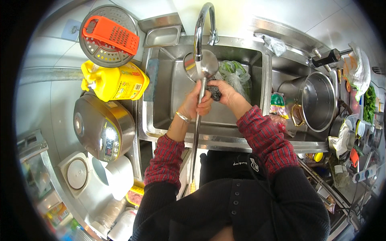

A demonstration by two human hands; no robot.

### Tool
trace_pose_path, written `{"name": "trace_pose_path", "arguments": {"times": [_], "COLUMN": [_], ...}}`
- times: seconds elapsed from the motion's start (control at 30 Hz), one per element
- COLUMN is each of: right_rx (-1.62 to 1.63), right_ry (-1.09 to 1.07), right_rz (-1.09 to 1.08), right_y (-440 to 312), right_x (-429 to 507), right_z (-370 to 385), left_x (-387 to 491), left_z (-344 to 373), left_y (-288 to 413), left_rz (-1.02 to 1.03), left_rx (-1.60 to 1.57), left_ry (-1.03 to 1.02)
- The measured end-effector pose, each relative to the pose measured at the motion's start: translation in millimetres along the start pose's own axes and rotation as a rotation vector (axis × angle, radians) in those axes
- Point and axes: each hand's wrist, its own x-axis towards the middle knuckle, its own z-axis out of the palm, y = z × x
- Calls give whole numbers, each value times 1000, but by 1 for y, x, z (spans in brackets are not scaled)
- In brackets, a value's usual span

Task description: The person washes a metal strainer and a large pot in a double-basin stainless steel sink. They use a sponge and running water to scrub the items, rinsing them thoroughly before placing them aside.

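Observation:
My left hand is wrapped around the long metal handle of a ladle. The handle runs down past my wrist toward the counter's front edge. Water from the chrome faucet pours onto the ladle's bowl end, over the steel sink basin. In my right hand is a dark steel-wool scrubber, held close beside the handle just below the bowl. Behind that hand, a clear plastic bag of green vegetables lies in the basin.
Left of the sink stand a yellow jug, a rice cooker and a steamer plate with an orange grater. A blue-grey sponge strip lies along the sink's left side. The right basin holds a large steel pot and a green packet.

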Motion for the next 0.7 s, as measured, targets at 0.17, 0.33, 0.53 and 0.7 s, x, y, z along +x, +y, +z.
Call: {"name": "trace_pose_path", "arguments": {"times": [0.17,0.33,0.53,0.7], "right_rx": [-578,-1470,-625,-443], "right_ry": [17,106,161,17], "right_rz": [-233,-382,-375,-388], "right_y": [11,36,28,-4], "right_x": [22,30,-7,-26], "right_z": [-18,-48,-58,-29], "left_x": [-13,-11,-19,-31], "left_z": [-2,0,-1,5], "left_y": [-14,-10,3,-29], "left_rz": [-21,15,66,-15], "left_rx": [-62,8,260,567], "left_ry": [-21,-9,387,591]}}
